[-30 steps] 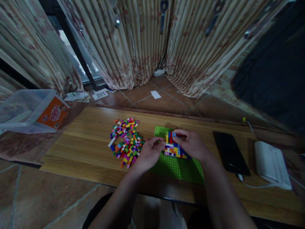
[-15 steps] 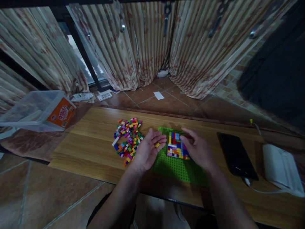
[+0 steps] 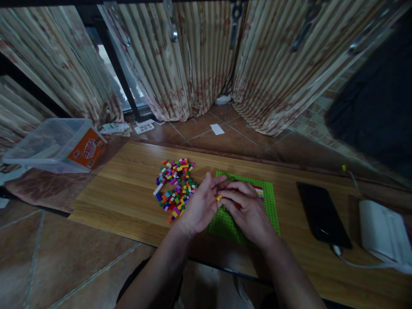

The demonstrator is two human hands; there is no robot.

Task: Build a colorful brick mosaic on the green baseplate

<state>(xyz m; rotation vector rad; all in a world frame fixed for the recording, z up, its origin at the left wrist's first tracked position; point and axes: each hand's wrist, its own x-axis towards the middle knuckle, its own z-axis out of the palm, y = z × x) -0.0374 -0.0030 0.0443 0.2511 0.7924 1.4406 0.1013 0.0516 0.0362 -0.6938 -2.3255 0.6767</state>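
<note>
My left hand [image 3: 203, 205] is turned palm up over the left edge of a green studded baseplate [image 3: 273, 210], its fingers cupped. A small yellow toy brick [image 3: 219, 198] rests on its fingers. My right hand [image 3: 246, 205] reaches across from the right, thumb and forefinger closed on the yellow brick, so the two hands meet. Beneath the right hand lies a patch of multicoloured bricks [image 3: 259, 191] on the baseplate, mostly hidden by the hand. Left of my hands, a heap of loose mixed-colour bricks [image 3: 175, 197] lies on the wooden table.
A black phone [image 3: 323, 214] with a cable lies right of the baseplate, beside a white box-shaped device [image 3: 383, 234]. A clear plastic bin [image 3: 48, 148] with an orange label stands past the table's left end. Striped curtains [image 3: 206, 64] hang behind.
My right hand has moved left from the brick patch to the yellow brick at my left fingers, now covering most of the patch. My left hand stays nearly in place.
</note>
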